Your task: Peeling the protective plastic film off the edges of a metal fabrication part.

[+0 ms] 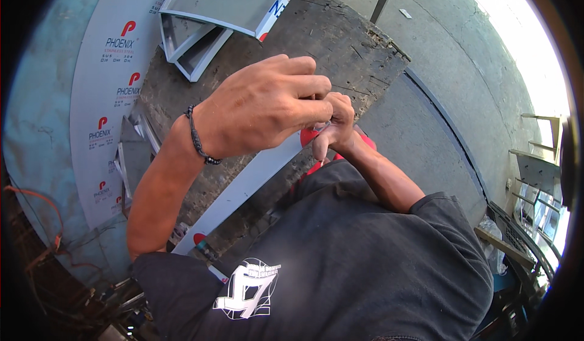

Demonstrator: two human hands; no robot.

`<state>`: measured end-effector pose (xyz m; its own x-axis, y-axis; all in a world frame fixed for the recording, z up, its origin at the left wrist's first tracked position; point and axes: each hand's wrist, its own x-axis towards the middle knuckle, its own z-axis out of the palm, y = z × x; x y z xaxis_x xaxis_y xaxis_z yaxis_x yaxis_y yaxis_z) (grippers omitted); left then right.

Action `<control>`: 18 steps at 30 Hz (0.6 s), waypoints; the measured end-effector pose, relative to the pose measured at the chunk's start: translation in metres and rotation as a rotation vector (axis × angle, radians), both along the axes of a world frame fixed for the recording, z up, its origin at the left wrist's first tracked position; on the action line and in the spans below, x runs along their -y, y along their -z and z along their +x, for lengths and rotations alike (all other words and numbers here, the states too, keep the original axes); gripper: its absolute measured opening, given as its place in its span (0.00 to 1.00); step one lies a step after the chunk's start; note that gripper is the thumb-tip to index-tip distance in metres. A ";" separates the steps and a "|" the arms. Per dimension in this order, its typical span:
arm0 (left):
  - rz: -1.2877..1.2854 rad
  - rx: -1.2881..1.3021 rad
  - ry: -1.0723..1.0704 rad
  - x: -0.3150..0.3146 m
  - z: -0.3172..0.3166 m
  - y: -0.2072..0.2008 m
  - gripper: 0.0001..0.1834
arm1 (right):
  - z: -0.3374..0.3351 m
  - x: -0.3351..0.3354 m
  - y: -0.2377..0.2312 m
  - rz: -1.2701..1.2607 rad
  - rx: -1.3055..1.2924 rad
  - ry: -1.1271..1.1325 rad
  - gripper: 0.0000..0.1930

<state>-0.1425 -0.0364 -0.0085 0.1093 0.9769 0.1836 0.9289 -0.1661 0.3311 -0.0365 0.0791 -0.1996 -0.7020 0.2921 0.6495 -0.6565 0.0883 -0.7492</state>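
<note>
My left hand (267, 107), with a dark braided bracelet (194, 135) at the wrist, is closed with its fingers curled. Its fingertips meet my right hand (336, 131), which is also curled closed. Whatever is between their fingers is hidden. Both hands are over the far end of a long, pale, film-covered strip (246, 177) with red marks on it. The strip slants from below my hands toward my left side, lying over a dark, worn work board (347, 34).
Metal trays (225, 0), the upper one with handwriting on it, are stacked at the board's far left. A film-covered sheet (100, 97) stretches along the left. An orange cord (52, 210) hangs at lower left. Metal frames (538, 177) stand beyond the concrete floor (468, 67) at right.
</note>
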 end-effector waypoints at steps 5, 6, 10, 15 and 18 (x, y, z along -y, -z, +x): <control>0.023 -0.072 0.022 -0.005 0.003 -0.005 0.06 | -0.001 -0.003 -0.003 -0.002 -0.025 -0.004 0.46; 0.062 -0.095 0.011 -0.007 0.002 -0.005 0.06 | -0.002 -0.003 -0.003 0.002 -0.045 -0.009 0.46; -0.017 -0.035 0.015 -0.002 0.001 -0.003 0.06 | -0.001 0.001 -0.006 -0.035 -0.003 0.001 0.46; 0.019 0.019 0.020 -0.007 0.000 0.001 0.06 | -0.003 -0.002 0.000 0.011 -0.019 -0.001 0.47; -0.046 -0.012 0.047 -0.007 0.001 -0.007 0.05 | -0.003 -0.002 0.000 0.010 -0.039 0.018 0.48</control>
<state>-0.1416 -0.0296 -0.0014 0.1569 0.9780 0.1374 0.9245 -0.1944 0.3279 -0.0394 0.0813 -0.1999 -0.6711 0.2973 0.6792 -0.6833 0.1076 -0.7222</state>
